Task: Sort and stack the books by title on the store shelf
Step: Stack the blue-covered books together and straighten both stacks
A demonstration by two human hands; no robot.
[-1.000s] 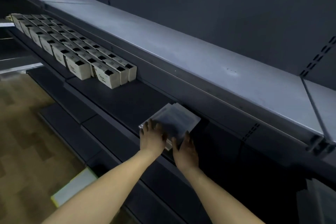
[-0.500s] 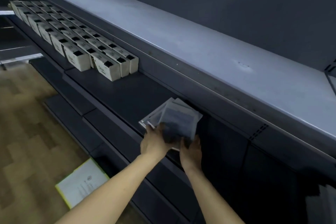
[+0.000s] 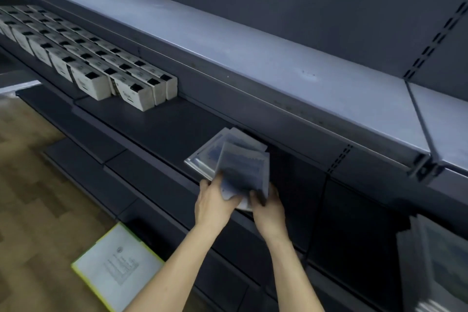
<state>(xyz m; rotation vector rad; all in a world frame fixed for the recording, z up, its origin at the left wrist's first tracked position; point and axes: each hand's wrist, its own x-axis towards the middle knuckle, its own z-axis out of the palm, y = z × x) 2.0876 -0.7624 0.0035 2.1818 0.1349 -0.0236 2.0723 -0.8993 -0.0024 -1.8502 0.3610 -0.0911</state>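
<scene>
On shelf point(image 3: 162, 129), both hands' grip point(image 3: 215, 200) round books point(image 3: 240, 167).

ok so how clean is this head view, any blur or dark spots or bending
Head view: dim overall; the lifted books are motion-smeared, cover print unreadable, as both the left hand and right hand grip them; the lower right shelf bay sinks into near black; the wide lens bows the top shelf edge.

Dim, bluish light from above; the lower shelf point(image 3: 162, 129) lies in shadow, edges bend, and detail is softly blurred.
</scene>
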